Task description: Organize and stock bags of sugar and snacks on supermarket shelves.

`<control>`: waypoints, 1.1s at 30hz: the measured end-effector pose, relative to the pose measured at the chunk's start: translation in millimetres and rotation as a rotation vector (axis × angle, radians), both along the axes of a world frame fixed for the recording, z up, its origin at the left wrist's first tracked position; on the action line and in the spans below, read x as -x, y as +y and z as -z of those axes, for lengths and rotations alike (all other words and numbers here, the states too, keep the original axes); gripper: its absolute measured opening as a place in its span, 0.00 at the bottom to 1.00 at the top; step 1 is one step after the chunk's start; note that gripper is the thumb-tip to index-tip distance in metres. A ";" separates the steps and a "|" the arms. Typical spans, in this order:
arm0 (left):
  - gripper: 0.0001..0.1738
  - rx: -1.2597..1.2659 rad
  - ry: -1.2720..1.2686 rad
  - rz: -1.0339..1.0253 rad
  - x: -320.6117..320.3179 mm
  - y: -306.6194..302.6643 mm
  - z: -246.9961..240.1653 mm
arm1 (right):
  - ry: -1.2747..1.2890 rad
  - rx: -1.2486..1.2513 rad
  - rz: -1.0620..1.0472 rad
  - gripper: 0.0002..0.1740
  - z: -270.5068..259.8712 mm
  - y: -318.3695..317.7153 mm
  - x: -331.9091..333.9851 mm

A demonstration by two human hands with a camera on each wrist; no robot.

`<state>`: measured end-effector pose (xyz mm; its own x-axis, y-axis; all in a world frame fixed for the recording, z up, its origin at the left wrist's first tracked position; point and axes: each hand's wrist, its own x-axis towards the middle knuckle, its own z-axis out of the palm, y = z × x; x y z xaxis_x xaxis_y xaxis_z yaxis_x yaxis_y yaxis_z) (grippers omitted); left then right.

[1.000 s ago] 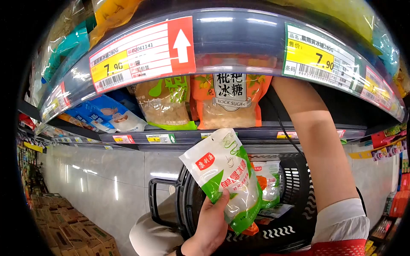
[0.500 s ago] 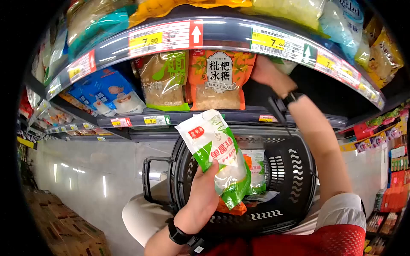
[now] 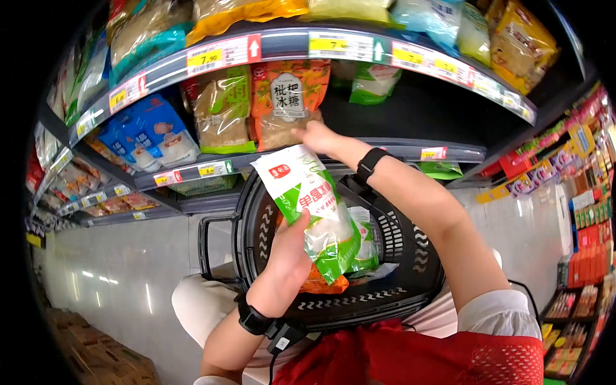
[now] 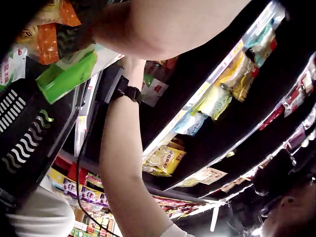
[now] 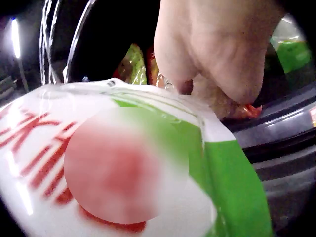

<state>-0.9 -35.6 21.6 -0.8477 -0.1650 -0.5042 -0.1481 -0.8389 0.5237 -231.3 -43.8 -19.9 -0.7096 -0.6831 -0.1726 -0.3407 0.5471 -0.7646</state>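
My left hand (image 3: 290, 250) grips a white and green bag of rock sugar (image 3: 330, 224), thumb across its front, above the black shopping basket (image 3: 410, 285). My right hand (image 3: 321, 138) is at the lower right corner of the orange rock sugar bag (image 3: 292, 86), which stands upright on the shelf. In the right wrist view its bent fingers (image 5: 242, 74) overlap the bottom of that bag, and the white and green bag (image 5: 237, 177) fills the foreground. I cannot tell whether those fingers pinch the orange bag.
A brown and green bag (image 3: 224, 109) and blue packs (image 3: 157, 135) stand left of the orange bag. Another white and green bag (image 3: 375, 83) sits deeper on the shelf. The upper shelf's price strip (image 3: 282, 46) overhangs. Inside the basket lie an orange pack (image 3: 321, 282) and another white-green bag (image 3: 367, 244).
My right hand has come out from deep in the shelf and moved left to the orange bag's lower corner. The left hand keeps holding its bag. The head view has drawn back.
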 end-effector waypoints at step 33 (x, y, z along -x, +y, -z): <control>0.25 0.365 -0.106 -0.071 9.7 13.0 11.3 | 0.490 0.059 0.481 0.62 26.9 37.7 200.0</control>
